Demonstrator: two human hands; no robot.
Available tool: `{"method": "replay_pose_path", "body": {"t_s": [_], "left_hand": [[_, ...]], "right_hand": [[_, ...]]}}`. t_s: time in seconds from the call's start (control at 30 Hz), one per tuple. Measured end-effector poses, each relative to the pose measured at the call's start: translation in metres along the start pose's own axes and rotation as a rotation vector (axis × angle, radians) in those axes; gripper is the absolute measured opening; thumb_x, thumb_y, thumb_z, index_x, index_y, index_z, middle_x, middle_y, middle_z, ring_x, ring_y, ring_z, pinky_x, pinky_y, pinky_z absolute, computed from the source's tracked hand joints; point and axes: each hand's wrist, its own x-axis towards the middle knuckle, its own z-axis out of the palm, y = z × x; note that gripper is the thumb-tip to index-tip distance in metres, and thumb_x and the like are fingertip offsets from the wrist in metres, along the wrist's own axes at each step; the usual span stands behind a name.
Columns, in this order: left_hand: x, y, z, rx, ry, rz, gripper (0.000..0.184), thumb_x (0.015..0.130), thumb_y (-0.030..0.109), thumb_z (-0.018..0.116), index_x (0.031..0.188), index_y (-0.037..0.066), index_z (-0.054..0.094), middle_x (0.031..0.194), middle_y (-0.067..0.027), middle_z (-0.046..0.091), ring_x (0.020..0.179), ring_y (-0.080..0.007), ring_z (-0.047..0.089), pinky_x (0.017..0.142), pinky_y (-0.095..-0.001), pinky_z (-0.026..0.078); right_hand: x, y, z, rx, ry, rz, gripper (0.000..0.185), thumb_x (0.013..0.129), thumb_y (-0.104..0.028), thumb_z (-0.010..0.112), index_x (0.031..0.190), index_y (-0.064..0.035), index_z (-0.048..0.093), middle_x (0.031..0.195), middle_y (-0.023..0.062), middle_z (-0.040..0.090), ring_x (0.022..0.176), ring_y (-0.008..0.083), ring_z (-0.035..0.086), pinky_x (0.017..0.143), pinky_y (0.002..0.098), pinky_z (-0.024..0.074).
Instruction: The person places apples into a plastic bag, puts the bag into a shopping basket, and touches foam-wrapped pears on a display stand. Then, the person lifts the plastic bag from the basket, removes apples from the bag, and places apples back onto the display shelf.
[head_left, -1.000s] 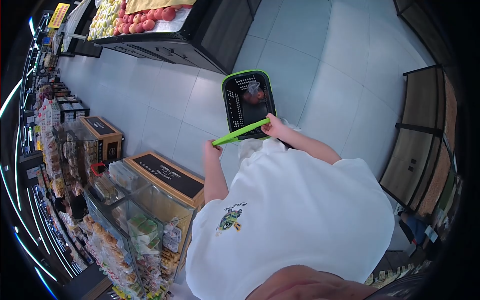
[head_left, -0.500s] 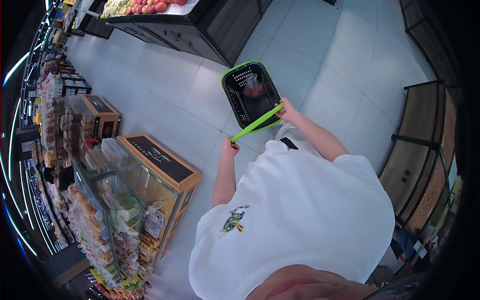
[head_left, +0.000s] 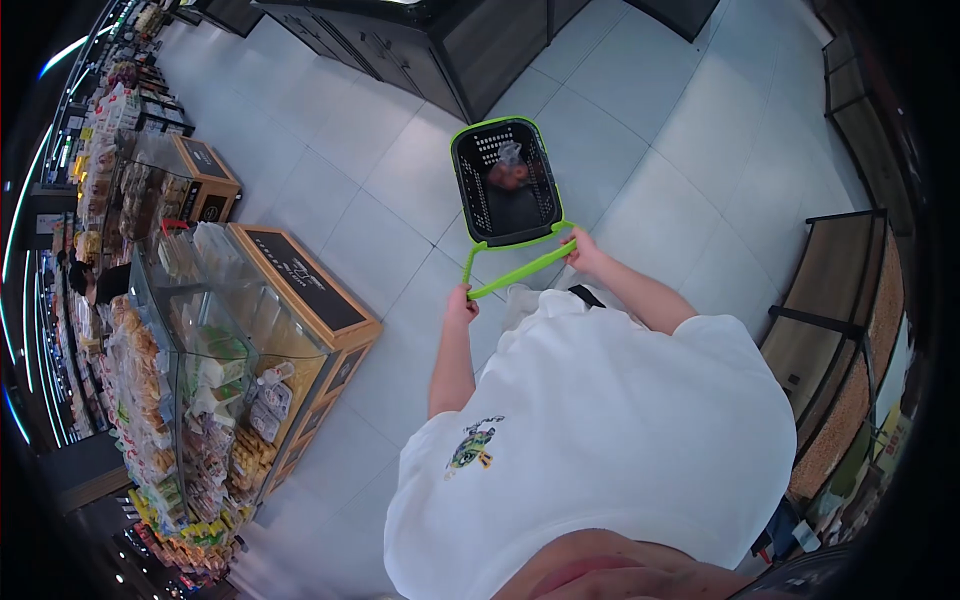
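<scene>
A black shopping basket (head_left: 507, 185) with a green rim is in front of me, and its green handle (head_left: 520, 275) is tilted toward my body. My left hand (head_left: 461, 305) is closed round the left end of the handle. At the handle's right end, my right hand (head_left: 583, 250) grips it in the same way. Inside the basket, near its far side, lies a clear plastic bag (head_left: 509, 171) with reddish round items in it.
Glass-fronted bakery cases (head_left: 300, 290) with packaged goods stand at the left. A dark display stand (head_left: 470, 50) is ahead, beyond the basket. Wooden-panelled shelving (head_left: 825, 330) stands at the right. Grey floor tiles (head_left: 380, 220) run between them.
The view has shifted: the fruit on the stand ahead has gone out of sight and the bakery cases sit further left. The handle has tilted closer to my body, away from the basket's rim.
</scene>
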Motion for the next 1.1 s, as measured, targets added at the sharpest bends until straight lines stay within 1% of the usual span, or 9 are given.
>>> {"method": "replay_pose_path", "body": {"t_s": [0.17, 0.33, 0.5, 0.67, 0.77, 0.83, 0.93, 1.0, 1.1], "left_hand": [[-0.008, -0.052, 0.022, 0.019, 0.013, 0.015, 0.015, 0.092, 0.018, 0.065, 0.096, 0.010, 0.053, 0.072, -0.0010, 0.038, 0.045, -0.0100, 0.030, 0.040, -0.0268, 0.032], [-0.012, -0.110, 0.059, 0.178, -0.025, 0.116, 0.015, 0.090, 0.020, 0.059, 0.089, 0.007, 0.052, 0.063, -0.0018, 0.038, 0.039, -0.0145, 0.030, 0.036, -0.0322, 0.030], [-0.022, -0.164, 0.107, 0.187, 0.013, 0.161, 0.017, 0.089, 0.023, 0.057, 0.088, 0.006, 0.052, 0.060, -0.0030, 0.041, 0.039, -0.0169, 0.038, 0.036, -0.0364, 0.031], [-0.028, -0.205, 0.142, 0.366, 0.022, 0.254, 0.024, 0.089, 0.026, 0.056, 0.088, 0.002, 0.059, 0.060, -0.0060, 0.050, 0.042, -0.0185, 0.044, 0.039, -0.0386, 0.034], [-0.041, -0.213, 0.165, 0.415, 0.085, 0.148, 0.025, 0.088, 0.026, 0.057, 0.084, 0.002, 0.061, 0.060, -0.0067, 0.052, 0.042, -0.0185, 0.045, 0.039, -0.0385, 0.032], [-0.038, -0.221, 0.175, 0.442, 0.118, 0.162, 0.025, 0.088, 0.026, 0.057, 0.082, 0.002, 0.061, 0.060, -0.0065, 0.052, 0.043, -0.0185, 0.044, 0.039, -0.0387, 0.031], [-0.042, -0.228, 0.187, 0.485, 0.159, 0.169, 0.026, 0.088, 0.026, 0.058, 0.080, 0.002, 0.060, 0.059, -0.0062, 0.051, 0.043, -0.0181, 0.044, 0.039, -0.0387, 0.030], [-0.045, -0.231, 0.199, 0.491, 0.166, 0.166, 0.025, 0.088, 0.026, 0.058, 0.078, 0.002, 0.060, 0.058, -0.0060, 0.050, 0.043, -0.0177, 0.044, 0.039, -0.0386, 0.029], [-0.035, -0.234, 0.213, 0.499, 0.157, 0.097, 0.024, 0.093, 0.027, 0.058, 0.079, 0.008, 0.057, 0.057, 0.0000, 0.041, 0.043, -0.0125, 0.033, 0.038, -0.0345, 0.024]], "right_hand": [[0.011, -0.027, -0.036, -0.004, -0.018, -0.003, 0.014, 0.084, -0.012, 0.057, 0.095, -0.0033, 0.053, 0.086, 0.0110, 0.060, 0.073, 0.0217, 0.060, 0.071, 0.0398, 0.0560], [0.012, -0.068, -0.076, 0.017, -0.020, -0.001, 0.008, 0.085, -0.007, 0.055, 0.092, -0.0013, 0.054, 0.084, 0.0112, 0.059, 0.069, 0.0209, 0.060, 0.063, 0.0336, 0.0566], [0.019, -0.116, -0.116, -0.084, -0.075, -0.024, 0.009, 0.087, -0.008, 0.056, 0.093, -0.0012, 0.057, 0.085, 0.0113, 0.061, 0.069, 0.0209, 0.061, 0.064, 0.0348, 0.0580], [0.038, -0.151, -0.149, -0.186, -0.133, -0.041, 0.009, 0.089, -0.010, 0.057, 0.095, -0.0028, 0.059, 0.088, 0.0103, 0.064, 0.071, 0.0210, 0.063, 0.065, 0.0346, 0.0586], [0.047, -0.173, -0.171, -0.317, -0.195, -0.014, 0.010, 0.089, -0.009, 0.057, 0.098, -0.0050, 0.059, 0.089, 0.0088, 0.065, 0.075, 0.0207, 0.064, 0.069, 0.0366, 0.0588], [0.046, -0.186, -0.178, -0.491, -0.169, 0.015, 0.020, 0.087, -0.010, 0.059, 0.106, -0.0065, 0.058, 0.094, 0.0088, 0.066, 0.079, 0.0205, 0.067, 0.075, 0.0412, 0.0583], [0.050, -0.201, -0.181, -0.527, -0.195, 0.046, 0.019, 0.087, -0.009, 0.059, 0.106, -0.0076, 0.058, 0.095, 0.0083, 0.066, 0.081, 0.0206, 0.067, 0.080, 0.0431, 0.0579], [0.046, -0.220, -0.174, -0.528, -0.195, 0.052, 0.019, 0.086, -0.005, 0.058, 0.105, -0.0070, 0.057, 0.094, 0.0081, 0.066, 0.082, 0.0205, 0.067, 0.078, 0.0418, 0.0582], [0.049, -0.237, -0.161, -0.496, -0.201, 0.056, 0.021, 0.084, 0.000, 0.056, 0.104, -0.0052, 0.056, 0.092, 0.0083, 0.065, 0.081, 0.0205, 0.067, 0.076, 0.0399, 0.0586]]}}
